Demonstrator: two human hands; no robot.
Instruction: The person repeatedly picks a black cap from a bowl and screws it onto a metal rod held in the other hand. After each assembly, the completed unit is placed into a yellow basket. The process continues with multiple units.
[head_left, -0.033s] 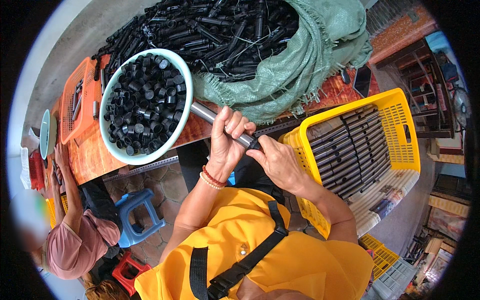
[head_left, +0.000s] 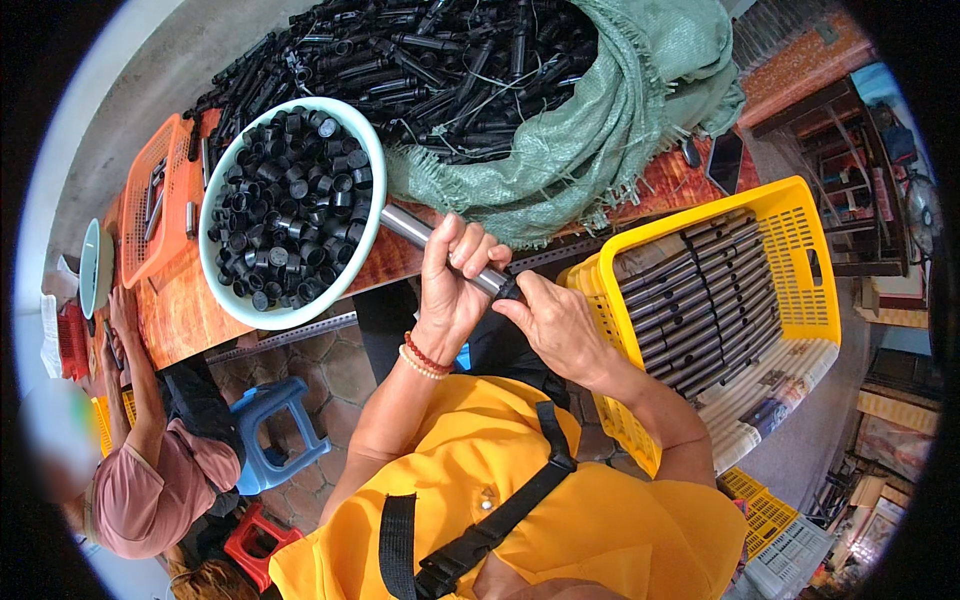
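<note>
My left hand (head_left: 452, 285) is wrapped round a dark grey, shiny tube (head_left: 405, 225), which slants from the bowl's edge down toward my body. At the tube's near end, the thumb and fingers of my right hand (head_left: 560, 325) close on a black end piece (head_left: 509, 289), mostly hidden by them. Beyond my left hand, a pale green bowl (head_left: 377, 165) is heaped with small black caps (head_left: 290, 205). Close by my right hand stands a yellow basket (head_left: 818, 265), lined with newspaper and holding rows of dark tubes (head_left: 705, 300).
A pile of black plastic parts (head_left: 450, 75) lies at the back, partly under a green woven sack (head_left: 640, 130). An orange basket (head_left: 150, 200) is on the red table at left. A co-worker in a pink shirt (head_left: 150, 490) sits there, near a blue stool (head_left: 275, 435). A phone (head_left: 725, 162) lies at right.
</note>
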